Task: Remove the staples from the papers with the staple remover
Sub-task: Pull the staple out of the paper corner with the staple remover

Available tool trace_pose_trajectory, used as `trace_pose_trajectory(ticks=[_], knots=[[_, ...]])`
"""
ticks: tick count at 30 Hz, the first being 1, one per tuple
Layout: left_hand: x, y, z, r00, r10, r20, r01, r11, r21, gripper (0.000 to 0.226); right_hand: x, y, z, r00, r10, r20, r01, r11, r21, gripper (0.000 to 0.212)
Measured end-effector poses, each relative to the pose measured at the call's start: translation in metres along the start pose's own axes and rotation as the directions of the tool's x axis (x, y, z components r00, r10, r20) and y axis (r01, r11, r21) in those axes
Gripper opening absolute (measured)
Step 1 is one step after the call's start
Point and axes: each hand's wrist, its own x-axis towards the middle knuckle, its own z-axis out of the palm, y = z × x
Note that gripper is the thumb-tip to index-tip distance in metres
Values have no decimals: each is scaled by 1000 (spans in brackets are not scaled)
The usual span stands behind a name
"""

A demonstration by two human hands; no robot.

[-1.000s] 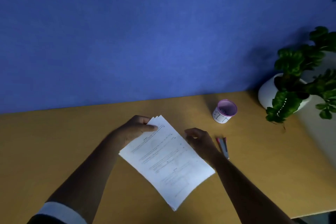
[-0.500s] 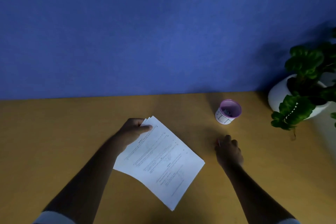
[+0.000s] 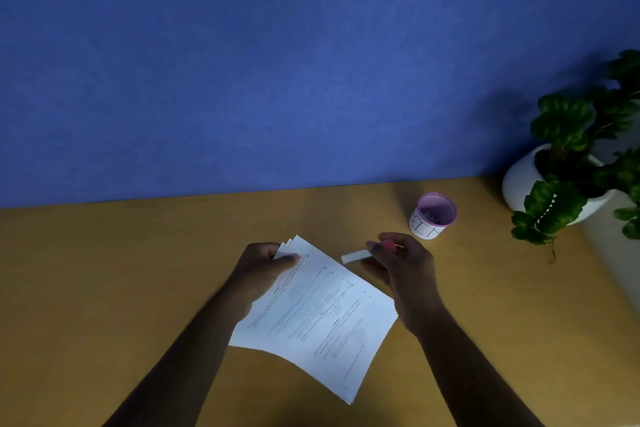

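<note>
A thin stack of white printed papers [image 3: 322, 315] is held slightly lifted above the wooden desk [image 3: 104, 288]. My left hand [image 3: 263, 267] pinches the stack at its top left corner, thumb on top. My right hand [image 3: 398, 267] hovers just right of the papers' upper edge and grips the staple remover [image 3: 360, 256], a slim tool with a pale metal tip pointing left toward the corner and a red part between my fingers. No staple can be made out on the sheets.
A small pink-rimmed cup [image 3: 433, 215] with a white label stands on the desk behind my right hand. A white pot with a green plant [image 3: 561, 177] sits at the far right. A blue wall [image 3: 277, 62] backs the desk.
My right hand reached right to the staple remover on the desk, picked it up and brought it back beside the papers. My left hand kept hold of the corner.
</note>
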Motion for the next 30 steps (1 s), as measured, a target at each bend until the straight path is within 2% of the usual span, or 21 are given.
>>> trace_pose_trajectory(ticks=[4,6,9,11,14,16,20,25,27,30], knots=[[-21,14,-5,999,46,13,-45,996,-78,11,-32,-6,34,980,41,197,-83,975,208,34],[-31,20,-10,998,64,24,-61,992,-114,14,-41,1,44,967,37,251,-98,967,234,34],[-43,24,-18,997,71,26,-67,989,-129,18,-51,12,53,973,27,228,-53,993,107,35],[-48,24,-24,998,56,20,-53,988,-146,18,-56,16,58,985,-21,170,36,996,-86,38],[-54,22,-32,998,47,32,-41,983,-180,18,-64,21,65,969,-153,193,219,894,-392,37],[-58,23,-35,998,48,52,-38,983,-181,18,-66,25,68,946,-219,237,312,811,-495,37],[-62,25,-42,995,64,77,-53,989,-135,28,-70,28,73,907,-318,275,420,707,-569,44],[-68,26,-47,988,137,69,-129,985,-116,33,-72,30,75,861,-361,359,509,594,-624,31],[-69,25,-49,983,176,56,-169,980,-104,41,-74,28,75,860,-321,397,510,594,-622,29],[-71,25,-51,977,202,61,-195,974,-116,57,-74,25,73,858,-273,435,497,658,-567,19]])
